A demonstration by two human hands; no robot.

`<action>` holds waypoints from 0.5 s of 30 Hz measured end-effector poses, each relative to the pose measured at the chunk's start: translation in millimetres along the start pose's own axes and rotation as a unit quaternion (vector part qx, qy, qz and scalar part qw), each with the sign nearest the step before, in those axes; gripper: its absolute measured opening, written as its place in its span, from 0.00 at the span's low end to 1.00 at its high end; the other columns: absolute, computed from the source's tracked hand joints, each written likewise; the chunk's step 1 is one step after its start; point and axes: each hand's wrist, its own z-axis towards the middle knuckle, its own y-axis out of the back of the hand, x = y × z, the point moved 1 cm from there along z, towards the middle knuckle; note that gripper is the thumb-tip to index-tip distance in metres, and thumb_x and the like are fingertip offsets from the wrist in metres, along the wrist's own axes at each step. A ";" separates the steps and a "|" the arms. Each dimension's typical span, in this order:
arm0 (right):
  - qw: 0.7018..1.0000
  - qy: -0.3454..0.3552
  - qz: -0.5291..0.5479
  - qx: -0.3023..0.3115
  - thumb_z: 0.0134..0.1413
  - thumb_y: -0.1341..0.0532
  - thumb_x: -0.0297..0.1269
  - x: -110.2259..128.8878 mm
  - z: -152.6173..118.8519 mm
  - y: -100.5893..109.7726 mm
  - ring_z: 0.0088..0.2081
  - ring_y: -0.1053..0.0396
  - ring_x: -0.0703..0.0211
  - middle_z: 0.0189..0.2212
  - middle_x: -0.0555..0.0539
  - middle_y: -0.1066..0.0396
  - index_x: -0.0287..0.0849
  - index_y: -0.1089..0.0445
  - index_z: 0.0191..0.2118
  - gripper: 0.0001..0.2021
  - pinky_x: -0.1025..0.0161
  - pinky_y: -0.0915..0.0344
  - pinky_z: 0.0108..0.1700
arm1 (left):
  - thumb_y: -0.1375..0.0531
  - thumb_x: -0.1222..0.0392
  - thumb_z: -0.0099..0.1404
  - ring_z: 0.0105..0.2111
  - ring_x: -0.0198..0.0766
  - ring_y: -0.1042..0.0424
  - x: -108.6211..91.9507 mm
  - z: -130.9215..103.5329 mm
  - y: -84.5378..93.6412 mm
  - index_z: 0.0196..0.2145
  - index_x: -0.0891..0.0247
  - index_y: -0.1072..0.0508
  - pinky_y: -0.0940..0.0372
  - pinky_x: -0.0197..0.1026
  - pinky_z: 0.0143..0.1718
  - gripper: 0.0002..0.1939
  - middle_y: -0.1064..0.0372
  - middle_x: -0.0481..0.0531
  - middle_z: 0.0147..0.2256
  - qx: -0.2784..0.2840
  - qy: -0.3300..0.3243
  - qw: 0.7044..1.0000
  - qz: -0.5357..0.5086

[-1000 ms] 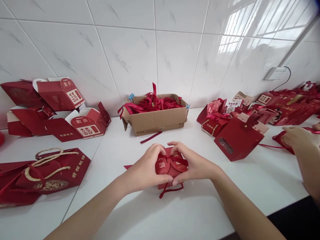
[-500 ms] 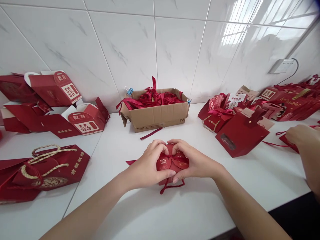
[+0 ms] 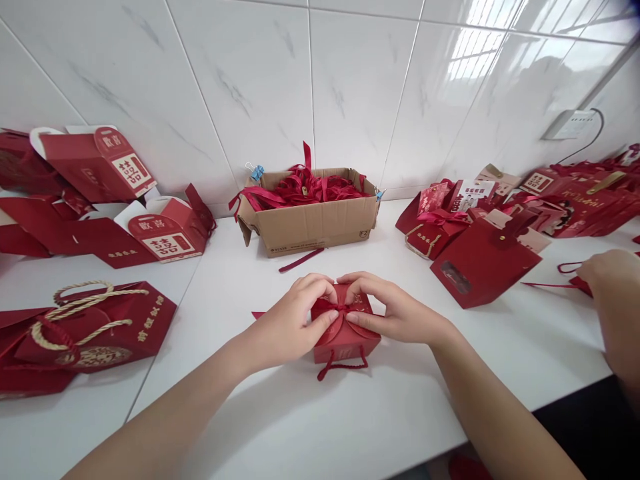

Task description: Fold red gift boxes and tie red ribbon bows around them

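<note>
A small red gift box [image 3: 333,352] stands on the white table between my hands, its curved top flaps folded together. A red ribbon [image 3: 342,308] is gathered at the centre of its top. From the left, my left hand [image 3: 295,320] pinches the ribbon with thumb and fingers. My right hand [image 3: 400,312] pinches the same ribbon from the right, thumb tip close to the knot. A twisted red cord handle [image 3: 350,365] hangs on the near side. One ribbon tail [image 3: 257,315] sticks out beyond my left hand; the fingers partly cover the knot.
Behind stands a cardboard box [image 3: 320,227] full of red ribbons, with a loose ribbon strip [image 3: 301,261] before it. Red gift boxes lie left [image 3: 170,233] and right [image 3: 485,260]. Another person's hand [image 3: 610,280] works at the right edge.
My thumbs have moved up from the box's near side to the ribbon at the top centre. More of the box's front now shows. The view has shifted slightly.
</note>
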 end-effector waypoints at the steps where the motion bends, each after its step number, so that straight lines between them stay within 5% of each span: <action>1: 1.000 0.001 -0.006 -0.004 0.58 0.41 0.34 0.5 -0.1 -0.4 0.51 0.35 0.57 0.51 0.44 0.35 0.45 0.35 0.37 0.01 0.58 0.35 0.50 | 0.47 0.60 0.64 0.50 0.44 0.35 -0.5 0.4 -0.9 0.36 0.56 0.35 0.35 0.47 0.45 0.03 0.36 0.51 0.49 0.002 0.001 1.000 -0.002; 15: 0.998 -0.011 -0.040 -0.049 0.55 0.42 0.28 4.3 -2.2 -6.4 0.40 0.33 0.61 0.41 0.48 0.31 0.43 0.35 0.32 0.04 0.63 0.34 0.42 | 0.45 0.60 0.63 0.44 0.43 0.32 0.8 4.9 -13.7 0.30 0.59 0.33 0.34 0.47 0.45 0.04 0.35 0.51 0.47 -0.063 0.002 0.998 -0.003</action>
